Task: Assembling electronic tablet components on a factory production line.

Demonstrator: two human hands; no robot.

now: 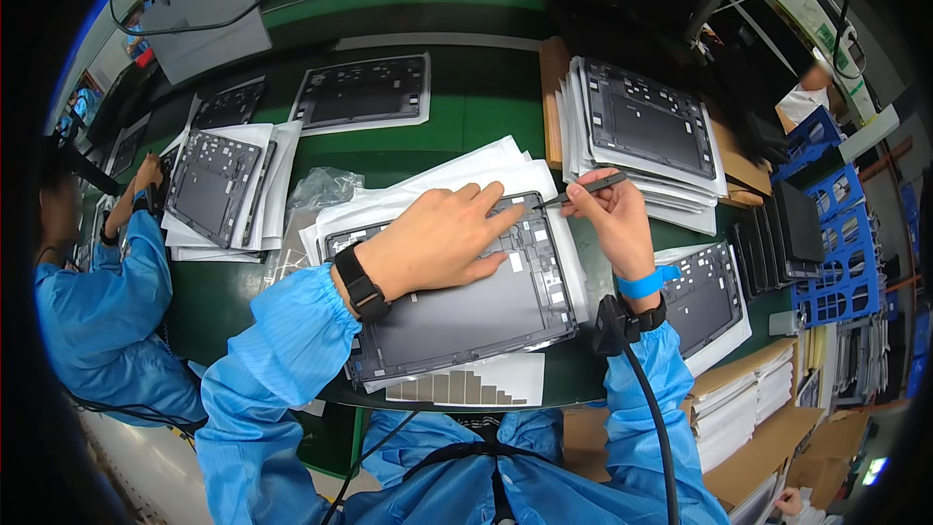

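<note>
Dark panel (466, 311) lies on white sheets at front of green bench. Left hand (432, 238) spread across it, grasping nothing, hiding part of its upper area. Right hand (617, 224) pinches black pointed tool (595, 187), tip at upper right corner. Clear bag (326, 188) beside sheets; panel stacks left (212, 185) and far right (651, 122); black cable (653, 403) crosses right sleeve.

Before us, a panel (466, 316) on the desk (476, 92)
Paper (442, 177) lies under it, a stack (209, 187) left, a pile (651, 126) behind right.
</note>
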